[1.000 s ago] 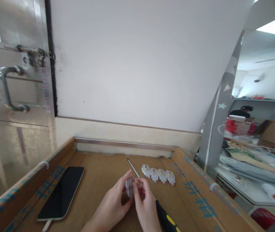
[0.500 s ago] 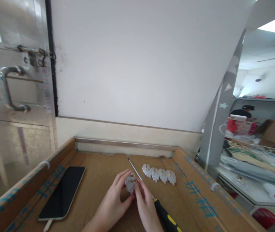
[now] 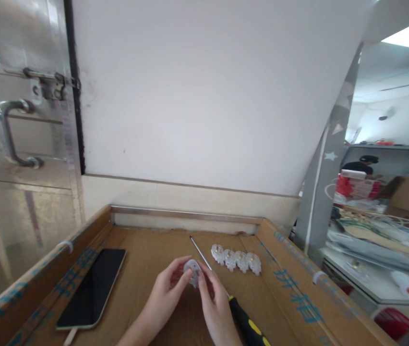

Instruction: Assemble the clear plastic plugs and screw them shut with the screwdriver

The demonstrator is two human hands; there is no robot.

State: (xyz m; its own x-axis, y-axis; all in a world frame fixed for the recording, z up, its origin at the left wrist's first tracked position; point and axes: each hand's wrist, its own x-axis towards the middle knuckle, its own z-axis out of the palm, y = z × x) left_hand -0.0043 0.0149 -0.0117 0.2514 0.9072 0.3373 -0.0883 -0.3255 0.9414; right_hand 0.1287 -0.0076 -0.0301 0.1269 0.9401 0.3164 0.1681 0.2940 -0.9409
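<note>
Between both hands is a small clear plastic piece (image 3: pixel 192 272) with a scalloped edge, held above the cardboard. My left hand (image 3: pixel 174 283) is closed on its left side, the thumb pressed on its face. The fingers of my right hand (image 3: pixel 209 288) pinch its right edge. Behind and under my right hand lies a screwdriver (image 3: pixel 246 319) with a black and yellow handle, its thin shaft pointing away to the left. Several similar clear plastic pieces (image 3: pixel 235 259) with brass-coloured metal bits stand in a row to the right of it.
A phone (image 3: pixel 92 288) with a cable plugged in lies at the left. Raised cardboard flaps (image 3: pixel 298 283) border the cardboard surface. A metal door (image 3: pixel 20 192) stands at the left, a white wall behind. At far right, a person (image 3: pixel 361 166) is beyond a cluttered table.
The clear plastic piece has been turned in my hands, so its metal parts no longer show. My left thumb has moved up onto its face.
</note>
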